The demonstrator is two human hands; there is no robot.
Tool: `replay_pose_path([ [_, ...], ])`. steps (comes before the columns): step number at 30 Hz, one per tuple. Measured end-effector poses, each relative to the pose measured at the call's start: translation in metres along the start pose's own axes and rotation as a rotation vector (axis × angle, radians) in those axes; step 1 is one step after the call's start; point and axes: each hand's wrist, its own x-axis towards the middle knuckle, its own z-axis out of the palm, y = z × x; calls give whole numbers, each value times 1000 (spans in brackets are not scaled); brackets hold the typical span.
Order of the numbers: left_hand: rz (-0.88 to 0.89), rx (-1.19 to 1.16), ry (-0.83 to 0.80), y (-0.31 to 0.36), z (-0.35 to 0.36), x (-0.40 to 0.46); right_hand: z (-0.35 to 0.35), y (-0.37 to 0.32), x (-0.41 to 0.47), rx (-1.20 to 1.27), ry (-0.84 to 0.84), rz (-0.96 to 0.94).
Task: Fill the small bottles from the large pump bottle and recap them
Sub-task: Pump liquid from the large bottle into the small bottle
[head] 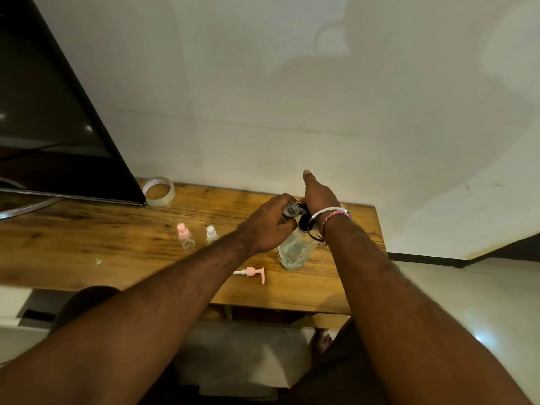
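The large clear pump bottle (pixel 295 249) with a black pump stands on the wooden table (pixel 87 244), right of centre. My left hand (pixel 268 226) grips a small clear bottle (pixel 292 209) against the pump's spout. My right hand (pixel 317 192) presses down on the pump head, one finger stretched out straight; the pump head is mostly hidden under it. Two small capped bottles stand to the left, one with a pink cap (pixel 185 236) and one with a white cap (pixel 211 233). A loose pink pump cap (pixel 254 272) lies on the table in front of the large bottle.
A dark screen (pixel 58 112) fills the table's left back, with a roll of clear tape (pixel 159 191) beside its corner. A white wall runs behind the table. The table's right edge lies just past the large bottle. A foot (pixel 321 343) shows below the front edge.
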Motion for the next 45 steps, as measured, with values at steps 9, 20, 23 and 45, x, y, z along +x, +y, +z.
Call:
replay_pose_path([
  [9,3,-6,-12,4,-2,0,-1,-6,-4,79,-73,58],
  [20,24,19,-8,-3,2,1,3,4,6,-79,25,-29],
  [23,27,26,2,-6,4,1,4,6,6,-219,54,-96],
  [45,-1,-29,20,-2,3,1,-1,-2,3,-55,-53,-29],
])
